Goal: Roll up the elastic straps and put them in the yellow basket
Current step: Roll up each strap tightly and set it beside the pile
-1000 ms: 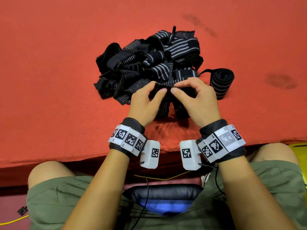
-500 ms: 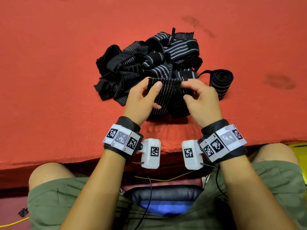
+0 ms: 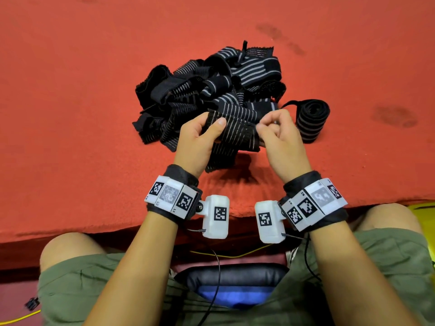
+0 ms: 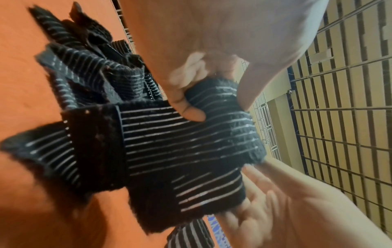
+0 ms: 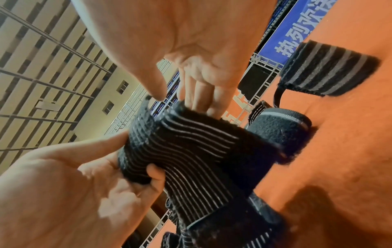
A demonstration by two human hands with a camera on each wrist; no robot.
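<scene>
1. Elastic strap (image 3: 235,128), black with thin pale lengthwise stripes: held up between both hands just above the near part of the desk (image 3: 70,114). Partly wound; its loose end hangs down toward the desk surface.
2. Left hand (image 3: 196,144): thumb laid across the front of the strap, fingers (image 5: 156,176) curled behind it, gripping the strap's left edge.
3. Right hand (image 3: 280,140): fingers (image 3: 273,118) bent and closed on the strap's right edge, pinching it near the top; in the left wrist view the thumb presses on the striped face.
4. Pile of elastic straps (image 3: 211,90), unrolled and tangled, black with grey stripes: lying on the desk directly beyond the hands, the held strap just in front of it.
5. Rolled strap (image 3: 310,121), a tight coil lying on its side with a thin black loop trailing from it: on the desk to the right of the pile, close beside the right hand, apart from it.
6. Yellow basket (image 3: 423,212): only a yellow sliver shows at the right edge, below the desk's near rim beside the person's right knee.
7. Desk: covered in red-orange cloth with a few dark stains at the far right.
8. Wrist bands (image 3: 174,196) with white marker blocks on both wrists; green shorts (image 3: 82,290) below.
</scene>
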